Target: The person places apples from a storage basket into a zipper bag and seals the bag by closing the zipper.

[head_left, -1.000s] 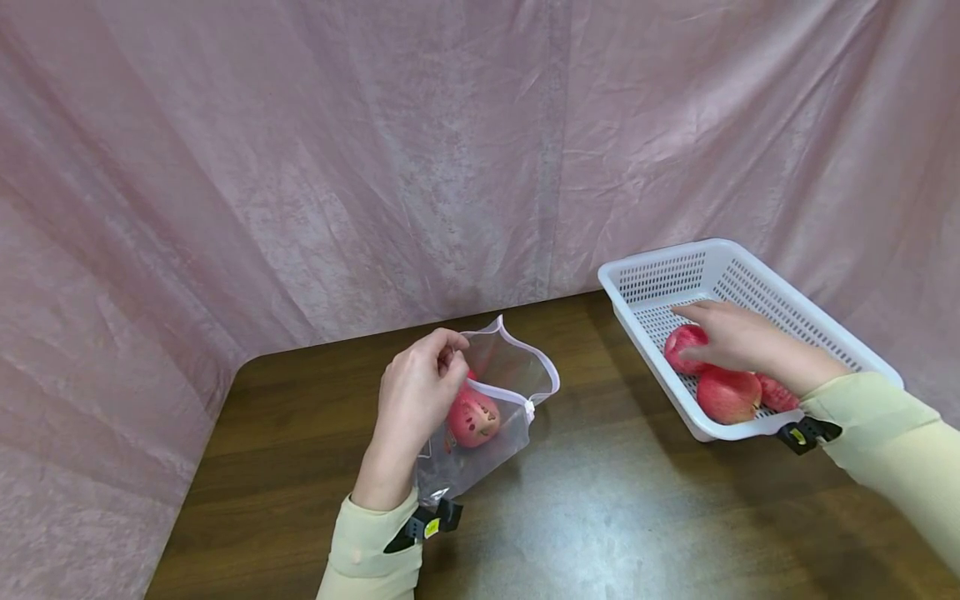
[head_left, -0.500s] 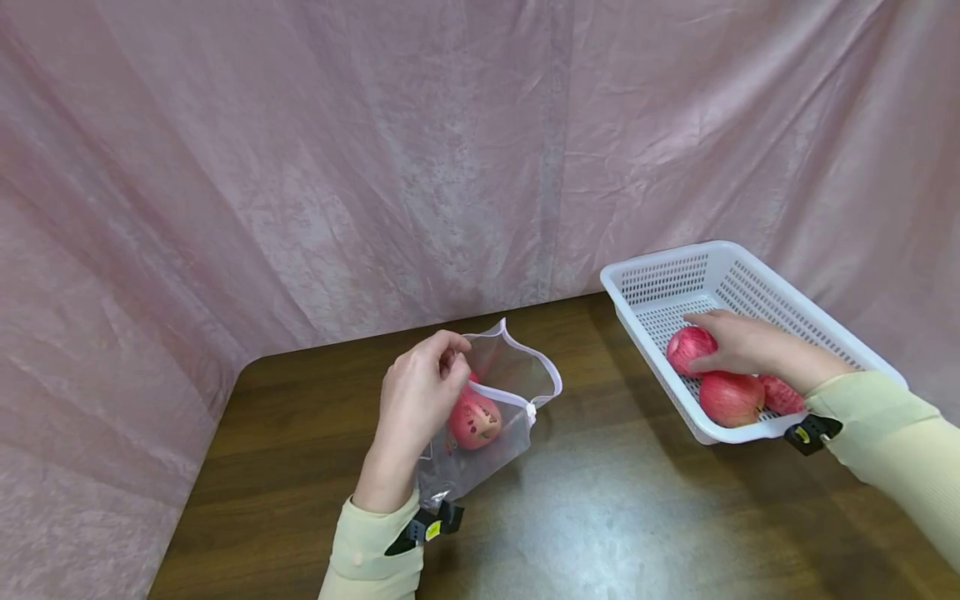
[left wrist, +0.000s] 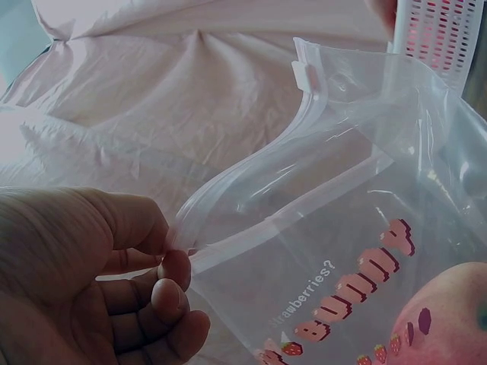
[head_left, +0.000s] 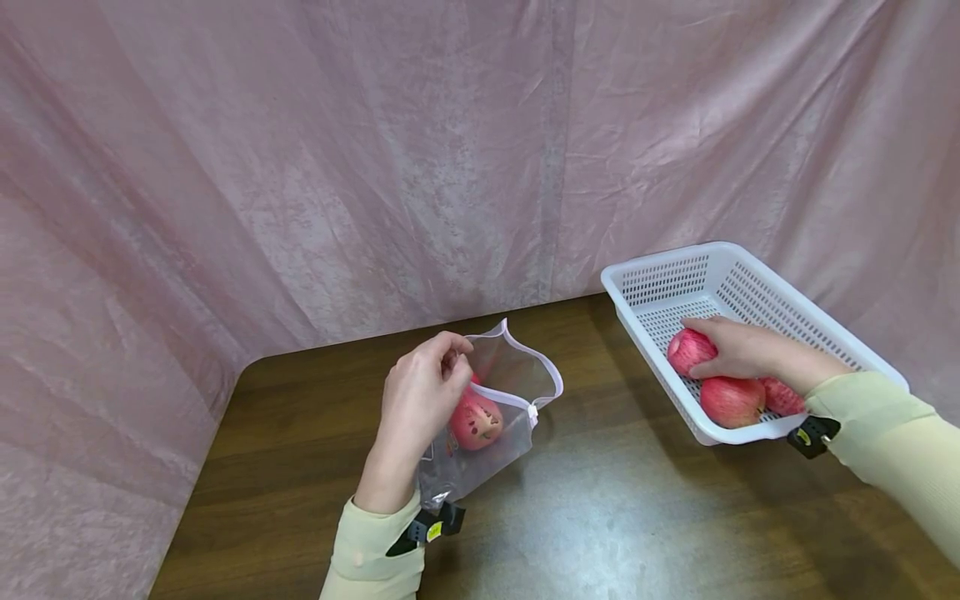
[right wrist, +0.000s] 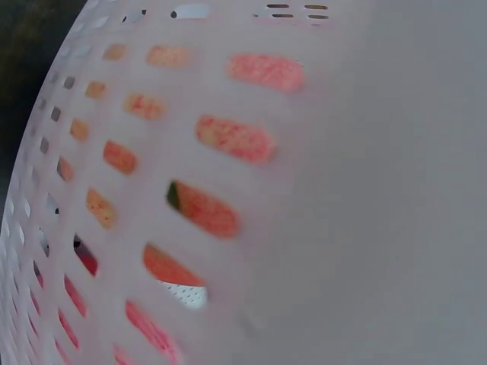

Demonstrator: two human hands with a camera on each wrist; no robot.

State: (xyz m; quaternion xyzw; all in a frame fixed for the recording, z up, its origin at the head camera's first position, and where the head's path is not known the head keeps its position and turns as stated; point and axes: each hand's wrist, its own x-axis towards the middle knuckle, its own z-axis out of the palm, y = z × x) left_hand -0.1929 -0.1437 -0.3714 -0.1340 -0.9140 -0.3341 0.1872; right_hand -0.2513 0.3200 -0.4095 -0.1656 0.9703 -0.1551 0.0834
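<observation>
My left hand pinches the open mouth of a clear zip bag at one corner; the left wrist view shows thumb and fingertip on the bag's edge. A white slider sits at the far end of its zip. Inside the bag lies a red apple, with more red showing behind it near my fingers. At the right, my right hand reaches into a white basket and grips a red apple, thumb on the near side and fingers over the far side.
Beside the gripped apple lie a larger red fruit and a rough red item, partly under my wrist. The basket wall fills the right wrist view. A pink curtain hangs behind the brown table.
My right hand has lowered onto the apple in the basket and closed its fingers around it; the apple has turned slightly. The left hand and bag stay nearly still.
</observation>
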